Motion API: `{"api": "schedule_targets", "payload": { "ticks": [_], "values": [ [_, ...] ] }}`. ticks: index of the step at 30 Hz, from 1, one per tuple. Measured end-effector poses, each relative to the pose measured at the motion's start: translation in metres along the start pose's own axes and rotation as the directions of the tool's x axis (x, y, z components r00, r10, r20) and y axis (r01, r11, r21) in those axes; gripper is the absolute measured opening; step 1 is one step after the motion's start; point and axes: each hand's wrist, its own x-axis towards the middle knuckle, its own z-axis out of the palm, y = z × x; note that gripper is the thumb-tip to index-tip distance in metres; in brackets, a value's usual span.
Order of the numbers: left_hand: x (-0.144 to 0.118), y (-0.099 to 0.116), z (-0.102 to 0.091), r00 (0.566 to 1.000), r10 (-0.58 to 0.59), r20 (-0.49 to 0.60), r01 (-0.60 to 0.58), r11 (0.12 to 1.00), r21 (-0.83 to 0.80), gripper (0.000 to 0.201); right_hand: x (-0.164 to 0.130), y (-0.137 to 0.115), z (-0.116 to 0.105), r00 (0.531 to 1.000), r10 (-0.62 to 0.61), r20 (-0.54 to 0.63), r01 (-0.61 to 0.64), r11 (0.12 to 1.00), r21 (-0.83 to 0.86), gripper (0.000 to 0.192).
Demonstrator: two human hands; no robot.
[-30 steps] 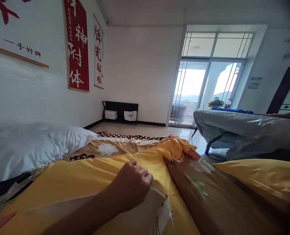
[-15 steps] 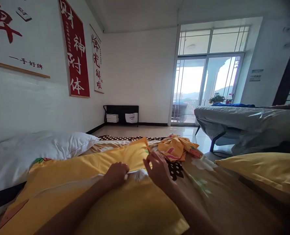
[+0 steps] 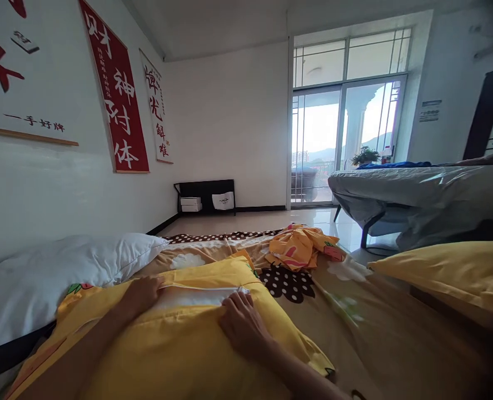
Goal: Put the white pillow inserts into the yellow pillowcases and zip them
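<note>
A yellow pillowcase [image 3: 175, 344] lies in front of me on the bed, with a white pillow [image 3: 188, 299] showing through the long slit in its top. At the slit's left end, my left hand [image 3: 141, 295] is closed on the fabric edge. My right hand [image 3: 244, 322] has its fingers curled over the near edge of the slit, towards its right end. Its fingertips are partly hidden. Green and red printed patches mark the pillowcase's corners.
A bare white pillow [image 3: 79, 266] lies to the left. Crumpled orange fabric [image 3: 296, 248] rests on the patterned sheet [image 3: 354, 322]. Another yellow pillow [image 3: 450, 272] is at the right, before a plastic-covered table [image 3: 396, 186]. A low black rack [image 3: 204, 194] stands by the far wall.
My hands have moved apart: the left went leftward along the slit, the right came down and closer. The slit now gapes wider, showing more white. The view has shifted slightly.
</note>
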Motion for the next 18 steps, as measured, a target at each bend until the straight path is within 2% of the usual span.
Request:
{"api": "schedule_targets", "payload": {
  "ticks": [3, 5, 7, 8, 9, 10, 11, 12, 13, 14, 16, 18],
  "values": [
    [-0.009, -0.008, -0.014, 0.986, -0.097, -0.139, 0.071, 0.981, -0.181, 0.026, 0.004, 0.000, 0.004, 0.986, -0.071, -0.154, 0.045, 0.986, -0.163, 0.012],
    [-0.016, -0.005, -0.034, 0.939, -0.137, -0.314, 0.054, 0.964, -0.259, 0.025, 0.012, 0.001, 0.005, 0.951, -0.198, -0.237, 0.120, 0.944, -0.309, 0.021],
    [-0.027, 0.005, -0.056, 0.860, -0.165, -0.483, 0.045, 0.967, -0.251, 0.023, 0.024, 0.005, 0.002, 0.920, -0.285, -0.268, 0.160, 0.900, -0.406, 0.026],
    [-0.034, 0.012, -0.066, 0.822, -0.160, -0.547, 0.044, 0.975, -0.219, 0.021, 0.031, 0.008, 0.000, 0.919, -0.284, -0.274, 0.150, 0.893, -0.424, 0.026],
    [-0.042, 0.020, -0.073, 0.797, -0.136, -0.588, 0.042, 0.984, -0.172, 0.019, 0.037, 0.011, -0.003, 0.927, -0.256, -0.274, 0.124, 0.899, -0.421, 0.024],
    [-0.051, 0.030, -0.077, 0.799, -0.095, -0.594, 0.035, 0.993, -0.111, 0.017, 0.042, 0.015, -0.007, 0.942, -0.214, -0.258, 0.096, 0.910, -0.403, 0.021],
    [-0.059, 0.040, -0.078, 0.831, -0.038, -0.556, 0.019, 0.999, -0.040, 0.015, 0.045, 0.019, -0.011, 0.962, -0.169, -0.214, 0.079, 0.923, -0.376, 0.017],
    [-0.066, 0.051, -0.076, 0.882, 0.024, -0.470, -0.009, 0.999, 0.034, 0.015, 0.045, 0.023, -0.016, 0.980, -0.136, -0.143, 0.079, 0.935, -0.345, 0.014],
    [-0.073, 0.061, -0.071, 0.936, 0.080, -0.343, -0.047, 0.994, 0.102, 0.018, 0.043, 0.026, -0.020, 0.992, -0.120, -0.047, 0.100, 0.946, -0.310, 0.012],
    [-0.078, 0.070, -0.064, 0.972, 0.114, -0.205, -0.083, 0.985, 0.155, 0.022, 0.039, 0.029, -0.024, 0.991, -0.124, 0.056, 0.135, 0.954, -0.269, 0.012],
    [-0.084, 0.081, -0.050, 0.994, 0.111, 0.003, -0.110, 0.974, 0.198, 0.027, 0.024, 0.032, -0.032, 0.959, -0.158, 0.237, 0.202, 0.964, -0.174, 0.008],
    [-0.084, 0.083, -0.039, 0.995, 0.072, 0.067, -0.084, 0.976, 0.203, 0.029, 0.008, 0.031, -0.041, 0.922, -0.172, 0.346, 0.211, 0.974, -0.079, 0.007]
  ]
}}
